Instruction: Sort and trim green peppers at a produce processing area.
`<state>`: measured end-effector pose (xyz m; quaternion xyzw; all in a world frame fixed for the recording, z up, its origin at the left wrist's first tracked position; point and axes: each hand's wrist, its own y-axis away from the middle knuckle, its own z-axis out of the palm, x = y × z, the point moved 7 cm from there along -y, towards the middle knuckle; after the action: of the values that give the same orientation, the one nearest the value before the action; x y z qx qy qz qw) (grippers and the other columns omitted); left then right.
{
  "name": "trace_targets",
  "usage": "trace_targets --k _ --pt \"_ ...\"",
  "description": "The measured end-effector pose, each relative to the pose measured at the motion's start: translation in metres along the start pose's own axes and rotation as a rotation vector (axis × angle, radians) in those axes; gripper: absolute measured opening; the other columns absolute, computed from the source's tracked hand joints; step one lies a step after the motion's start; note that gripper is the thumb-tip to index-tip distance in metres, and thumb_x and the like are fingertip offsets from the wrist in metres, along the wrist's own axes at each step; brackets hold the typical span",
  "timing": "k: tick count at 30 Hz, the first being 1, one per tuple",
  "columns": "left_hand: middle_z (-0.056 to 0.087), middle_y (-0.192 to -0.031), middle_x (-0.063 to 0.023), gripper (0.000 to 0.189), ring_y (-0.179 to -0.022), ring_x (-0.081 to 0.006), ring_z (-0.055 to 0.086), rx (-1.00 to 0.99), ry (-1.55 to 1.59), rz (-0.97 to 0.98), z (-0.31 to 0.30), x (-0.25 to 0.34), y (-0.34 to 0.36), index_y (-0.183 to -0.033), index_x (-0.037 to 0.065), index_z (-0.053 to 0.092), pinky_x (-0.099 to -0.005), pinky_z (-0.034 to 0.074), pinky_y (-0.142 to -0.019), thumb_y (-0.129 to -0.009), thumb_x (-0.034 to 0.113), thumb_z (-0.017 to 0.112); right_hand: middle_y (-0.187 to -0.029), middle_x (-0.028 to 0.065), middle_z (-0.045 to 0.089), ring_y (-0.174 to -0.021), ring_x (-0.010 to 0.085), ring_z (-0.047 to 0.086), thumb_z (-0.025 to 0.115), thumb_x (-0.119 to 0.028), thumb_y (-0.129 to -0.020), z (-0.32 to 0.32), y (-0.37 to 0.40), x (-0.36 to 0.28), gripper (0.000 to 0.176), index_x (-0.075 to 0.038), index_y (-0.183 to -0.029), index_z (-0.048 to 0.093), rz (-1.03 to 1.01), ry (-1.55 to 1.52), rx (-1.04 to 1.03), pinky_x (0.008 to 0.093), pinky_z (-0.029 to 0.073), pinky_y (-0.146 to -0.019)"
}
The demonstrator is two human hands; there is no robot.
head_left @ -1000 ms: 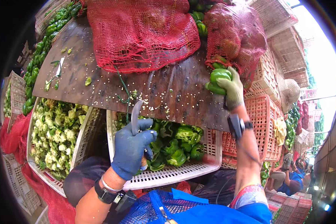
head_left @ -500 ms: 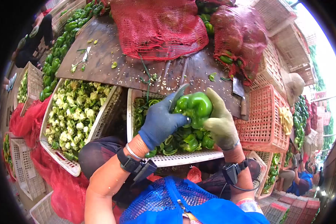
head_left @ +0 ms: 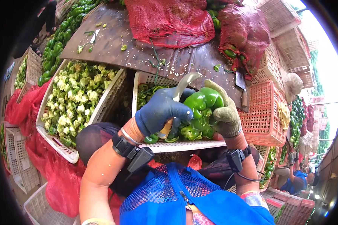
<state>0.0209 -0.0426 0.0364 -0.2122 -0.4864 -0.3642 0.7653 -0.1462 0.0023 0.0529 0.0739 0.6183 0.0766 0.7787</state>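
My left hand [head_left: 163, 110], in a blue glove, is closed round a curved knife [head_left: 184, 84]. The knife's handle shows below the fist and its blade points up beside the pepper. A large green bell pepper [head_left: 203, 102] sits in the grip of my right hand [head_left: 227, 114], which wears a pale greenish glove. The fingertips of my left hand are at the pepper's near left side. Both hands are over a white crate [head_left: 176, 146] that holds green peppers and cut pieces [head_left: 191, 132].
A wooden board [head_left: 116, 33] with scattered seeds carries red mesh sacks [head_left: 172, 22] and a cleaver [head_left: 240, 80]. To the left stands a white crate [head_left: 58, 144] of pepper cores; at right, a pink crate [head_left: 264, 112]. A co-worker [head_left: 294, 182] sits at the far right.
The knife has turned, so its blade and handle now show clearly. The pepper has moved slightly right and tilted. The view has shifted, with the board and sacks higher in the picture.
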Motion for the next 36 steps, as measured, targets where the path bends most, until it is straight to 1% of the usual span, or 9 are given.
trace_targets --k 9,13,16,23,26,30,31,34,36 --pt "0.069 -0.078 -0.004 0.036 -0.056 -0.0097 0.056 0.193 0.106 -0.107 -0.016 -0.02 -0.002 -0.11 0.0 0.07 -0.0257 0.045 -0.051 -0.081 0.02 0.078 -0.122 0.013 0.068 -0.109 0.0197 0.066 0.081 -0.031 -0.072 -0.015 -0.008 -0.004 0.078 0.001 -0.138 0.056 -0.099 0.388 0.228 0.0355 0.054 -0.096" --pt "0.072 -0.092 -0.005 0.039 -0.077 -0.01 0.065 0.243 0.02 -0.195 -0.017 -0.044 -0.006 -0.113 -0.003 0.069 -0.0258 0.053 -0.068 -0.083 0.021 0.074 -0.117 0.0142 0.07 -0.104 0.0191 0.068 0.079 -0.02 -0.073 -0.03 -0.012 -0.018 0.07 0.0 -0.136 0.058 -0.237 0.843 0.408 0.034 0.054 -0.095" --pt "0.067 -0.081 -0.0036 0.036 -0.06 -0.0095 0.058 0.225 0.094 -0.142 -0.003 -0.057 -0.01 -0.112 0.003 0.067 -0.0259 0.046 -0.053 -0.083 0.021 0.078 -0.12 0.0144 0.07 -0.105 0.0203 0.068 0.08 -0.019 -0.073 -0.036 -0.016 -0.013 0.069 0.0 -0.136 0.058 -0.17 0.626 0.444 0.0342 0.054 -0.094" --pt "0.067 -0.08 -0.0027 0.034 -0.059 -0.0086 0.057 0.274 0.07 -0.253 -0.006 -0.053 -0.011 -0.11 0.005 0.069 -0.0254 0.047 -0.052 -0.086 0.027 0.078 -0.123 0.0151 0.067 -0.105 0.0232 0.069 0.082 -0.017 -0.071 -0.015 -0.01 -0.024 0.072 -0.001 -0.137 0.056 -0.658 1.1 0.53 0.0347 0.055 -0.094" --pt "0.068 -0.082 -0.0029 0.035 -0.059 -0.0089 0.057 0.267 0.087 -0.208 -0.006 -0.05 -0.009 -0.109 0.005 0.069 -0.0255 0.048 -0.053 -0.086 0.03 0.078 -0.123 0.0146 0.067 -0.105 0.0229 0.069 0.083 -0.013 -0.069 -0.026 -0.016 -0.019 0.074 0.0 -0.136 0.055 -0.248 0.814 0.577 0.0348 0.054 -0.095" --pt "0.067 -0.082 -0.0031 0.038 -0.06 -0.0098 0.06 0.23 0.206 -0.151 -0.015 -0.056 -0.02 -0.109 0.004 0.069 -0.0262 0.05 -0.053 -0.088 0.034 0.076 -0.119 0.0132 0.068 -0.106 0.0186 0.067 0.081 -0.013 -0.073 0.001 -0.005 -0.01 0.076 -0.001 -0.142 0.052 -0.431 0.744 0.474 0.032 0.055 -0.094" --pt "0.066 -0.08 -0.0029 0.038 -0.06 -0.0104 0.061 0.217 0.197 -0.132 -0.018 -0.055 -0.023 -0.109 0.003 0.069 -0.0264 0.051 -0.053 -0.089 0.035 0.075 -0.117 0.0124 0.068 -0.105 0.0169 0.066 0.079 -0.01 -0.074 0.014 0.0 -0.014 0.074 -0.001 -0.142 0.051 -0.524 0.954 0.429 0.0312 0.055 -0.093" --pt "0.072 -0.098 -0.002 0.034 -0.087 -0.0098 0.067 0.124 0.152 -0.271 -0.016 -0.056 -0.016 -0.116 0.001 0.07 -0.0299 0.054 -0.082 -0.1 0.029 0.059 -0.116 0.0118 0.068 -0.104 0.0169 0.066 0.078 -0.006 -0.073 -0.006 -0.007 0.006 0.074 -0.001 -0.142 0.051 -0.231 0.31 0.487 0.0314 0.055 -0.093" --pt "0.073 -0.101 -0.0027 0.033 -0.089 -0.0097 0.068 0.128 -0.094 -0.059 -0.019 -0.039 -0.012 -0.114 0.0 0.071 -0.0304 0.055 -0.082 -0.1 0.026 0.058 -0.112 0.0118 0.068 -0.101 0.0213 0.067 0.073 -0.003 -0.077 -0.009 -0.011 0.012 0.06 0.0 -0.134 0.056 -0.248 0.074 0.441 0.0334 0.054 -0.094"
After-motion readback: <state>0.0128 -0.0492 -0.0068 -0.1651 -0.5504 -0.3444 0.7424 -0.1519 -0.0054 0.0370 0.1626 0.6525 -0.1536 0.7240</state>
